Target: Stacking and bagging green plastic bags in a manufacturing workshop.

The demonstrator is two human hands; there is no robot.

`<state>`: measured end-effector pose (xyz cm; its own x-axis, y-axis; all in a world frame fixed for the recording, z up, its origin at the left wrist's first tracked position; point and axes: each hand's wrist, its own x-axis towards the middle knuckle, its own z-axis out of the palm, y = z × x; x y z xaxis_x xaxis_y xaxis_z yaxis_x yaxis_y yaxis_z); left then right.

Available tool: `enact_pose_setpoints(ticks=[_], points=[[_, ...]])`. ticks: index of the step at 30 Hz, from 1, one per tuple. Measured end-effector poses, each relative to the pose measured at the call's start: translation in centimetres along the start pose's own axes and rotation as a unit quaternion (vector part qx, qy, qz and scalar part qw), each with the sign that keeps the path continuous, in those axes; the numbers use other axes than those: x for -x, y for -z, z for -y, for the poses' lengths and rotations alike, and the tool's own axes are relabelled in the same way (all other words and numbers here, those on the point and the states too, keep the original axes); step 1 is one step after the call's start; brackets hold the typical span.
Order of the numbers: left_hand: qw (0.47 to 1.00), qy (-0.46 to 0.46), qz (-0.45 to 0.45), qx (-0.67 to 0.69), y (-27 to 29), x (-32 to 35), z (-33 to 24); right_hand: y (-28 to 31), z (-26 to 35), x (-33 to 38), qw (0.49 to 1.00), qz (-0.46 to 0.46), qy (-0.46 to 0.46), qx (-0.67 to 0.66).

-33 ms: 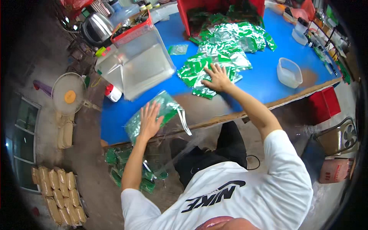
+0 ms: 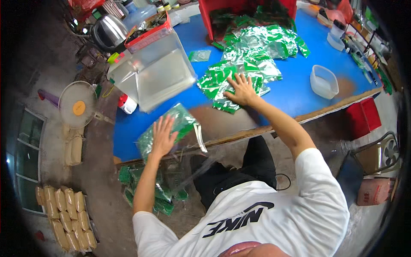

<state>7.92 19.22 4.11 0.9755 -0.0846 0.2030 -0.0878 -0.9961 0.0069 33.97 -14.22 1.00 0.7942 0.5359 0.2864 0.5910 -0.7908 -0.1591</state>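
My left hand [image 2: 163, 136] lies flat, fingers spread, on a clear plastic bag [image 2: 182, 115] with green in it, near the table's front edge. A white strip [image 2: 199, 138] hangs from the bag's right end over that edge. My right hand [image 2: 241, 90] rests with fingers apart on the near end of a heap of small green-and-clear plastic packets [image 2: 261, 43]. The heap spills out of a red bin [image 2: 206, 21] at the back. One single packet [image 2: 200, 55] lies apart, left of the heap.
On the blue table, a stack of clear plastic sheets or bags [image 2: 165, 79] lies left, with a red-capped white bottle [image 2: 127, 104] beside it. A clear tub [image 2: 323, 81] stands right. Below the front edge are more green packets [image 2: 162, 205] and a red box [image 2: 363, 118].
My left hand and the bag under it have shifted slightly to the left. The white strip moved along with them. My right hand has drawn a few packets slightly nearer.
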Motion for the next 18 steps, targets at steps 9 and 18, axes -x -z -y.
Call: enact_pose_setpoints(ticks=[9, 18], points=[[0.992, 0.034, 0.017, -0.118, 7.1, 2.0, 4.6, 2.2, 5.8, 0.4, 0.988, -0.127, 0.038, -0.074], [0.801, 0.137, -0.024, 0.583, 1.6, 3.5, -18.1, -0.3, 1.6, -2.2, 0.994, -0.058, 0.068, -0.062]])
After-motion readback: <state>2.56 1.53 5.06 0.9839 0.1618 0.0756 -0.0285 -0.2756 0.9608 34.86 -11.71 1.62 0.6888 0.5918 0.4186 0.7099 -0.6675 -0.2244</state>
